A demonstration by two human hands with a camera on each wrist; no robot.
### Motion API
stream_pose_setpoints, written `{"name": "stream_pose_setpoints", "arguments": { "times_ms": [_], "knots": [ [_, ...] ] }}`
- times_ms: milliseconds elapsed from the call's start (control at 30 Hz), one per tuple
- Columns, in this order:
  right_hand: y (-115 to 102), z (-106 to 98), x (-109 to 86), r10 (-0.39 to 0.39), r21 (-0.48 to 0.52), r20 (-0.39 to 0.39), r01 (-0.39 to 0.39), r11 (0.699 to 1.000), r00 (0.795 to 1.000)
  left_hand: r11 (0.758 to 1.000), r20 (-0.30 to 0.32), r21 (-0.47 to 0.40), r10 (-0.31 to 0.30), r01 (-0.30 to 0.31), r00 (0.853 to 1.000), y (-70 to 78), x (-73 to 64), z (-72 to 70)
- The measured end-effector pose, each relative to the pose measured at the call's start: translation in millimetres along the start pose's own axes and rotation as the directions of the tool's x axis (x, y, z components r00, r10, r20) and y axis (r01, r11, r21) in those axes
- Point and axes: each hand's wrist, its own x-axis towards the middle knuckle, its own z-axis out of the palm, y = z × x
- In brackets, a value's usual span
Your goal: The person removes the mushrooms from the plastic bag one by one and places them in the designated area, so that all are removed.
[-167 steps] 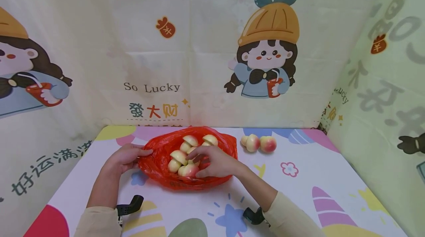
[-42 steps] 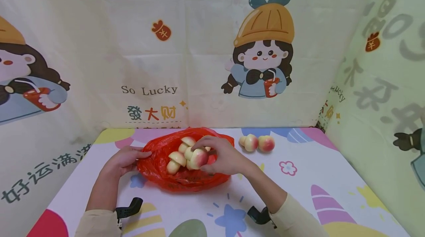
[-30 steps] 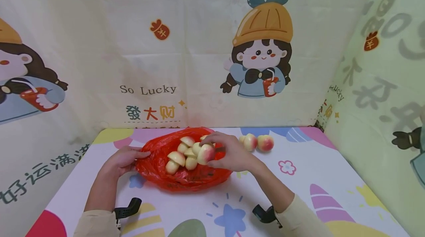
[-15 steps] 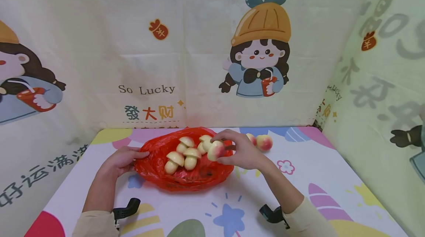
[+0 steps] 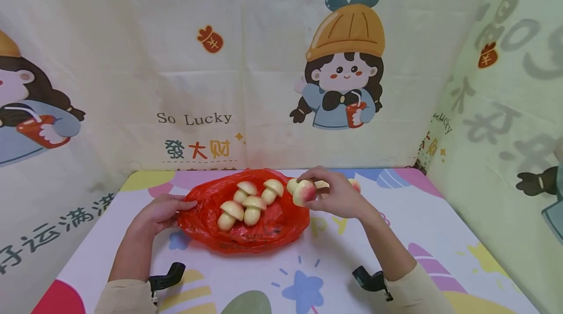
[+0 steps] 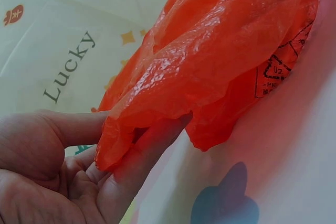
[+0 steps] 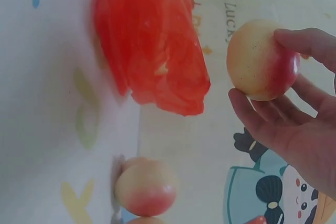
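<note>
A red plastic bag [image 5: 272,236] lies with its mouth spread on the table, several cream toy mushrooms [image 5: 229,215] inside it. My left hand [image 5: 159,213] pinches the bag's left rim; in the left wrist view the thumb is outside and a finger lies under the thin film [image 6: 152,72]. My right hand [image 5: 340,195] holds another toy mushroom [image 5: 304,192] by its pink-flushed cap, raised just past the bag's right edge. In the right wrist view, fingers and thumb curl round that mushroom's cap [image 7: 257,59], and its stem is out of sight.
Behind my right hand, toy mushrooms stand on the table, mostly hidden in the head view; the right wrist view shows one's pink-tinged cap [image 7: 147,187]. A printed cloth wall [image 5: 264,84] rises at the table's [image 5: 343,265] back edge.
From reaching among the mushrooms in the bag, my right hand has lifted one and carried it rightward over the bag's edge. My left hand keeps its hold on the rim.
</note>
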Motion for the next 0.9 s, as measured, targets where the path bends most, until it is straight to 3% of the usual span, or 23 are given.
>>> {"name": "stream_pose_setpoints", "arguments": {
  "times_ms": [300,467,900],
  "knots": [
    [5,-24,-9.3,0.076,-0.044,-0.077,-0.079,0.996,0.994,1.000,-0.003,0.006,-0.003,0.003,1.000,1.1,0.1,0.5],
    [9,-34,-13.5,0.128,-0.057,-0.082,-0.133,0.989,0.988,1.000,-0.004,0.008,-0.006,0.006,1.000,0.8,0.6,0.0],
    [23,-39,-18.5,0.154,-0.070,-0.084,-0.160,0.985,0.984,1.000,-0.006,0.009,-0.005,0.005,1.000,-0.3,0.8,1.0]
  ]
}}
